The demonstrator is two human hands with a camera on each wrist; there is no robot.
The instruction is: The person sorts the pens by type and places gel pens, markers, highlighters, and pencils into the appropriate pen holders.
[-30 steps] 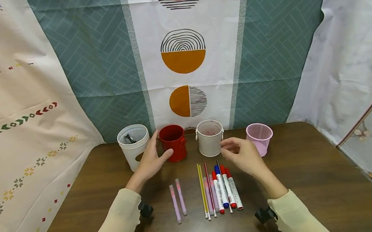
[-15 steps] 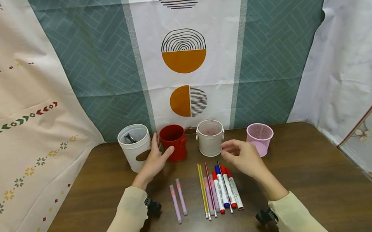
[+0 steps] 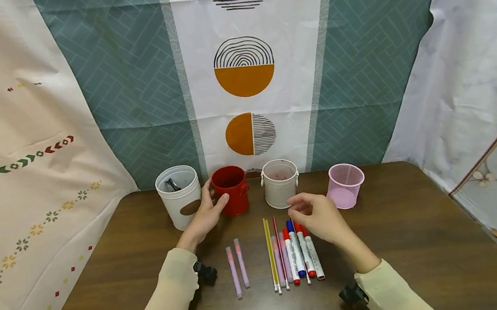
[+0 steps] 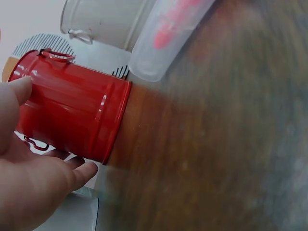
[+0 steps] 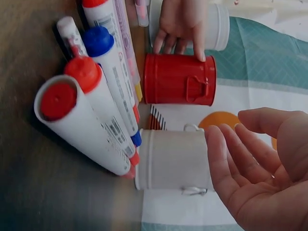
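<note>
My left hand (image 3: 203,216) is at the near left side of the red bucket (image 3: 233,191), its thumb against the bucket in the left wrist view. The other fingers extend along the bucket's side, partly hidden behind it. My right hand (image 3: 320,216) hovers with loosely bent fingers and nothing between them. It is above the top ends of a row of pens: red-capped markers (image 3: 305,249), a blue-capped marker (image 3: 296,248), pencils (image 3: 271,254) and pink pens (image 3: 279,263). The cream bucket (image 3: 280,187) stands just beyond that hand.
A white bin (image 3: 175,204) with a dark object inside stands left of the red bucket. The pink mesh cup (image 3: 346,186) is at the back right. Two pink pens (image 3: 234,272) lie apart on the wooden table (image 3: 404,228). Patterned cloth (image 3: 135,86) hangs behind.
My left hand has moved a little to the right, closer to the red bucket. My right hand has shifted slightly left and nearer, over the pens' top ends. The buckets and pens stay put.
</note>
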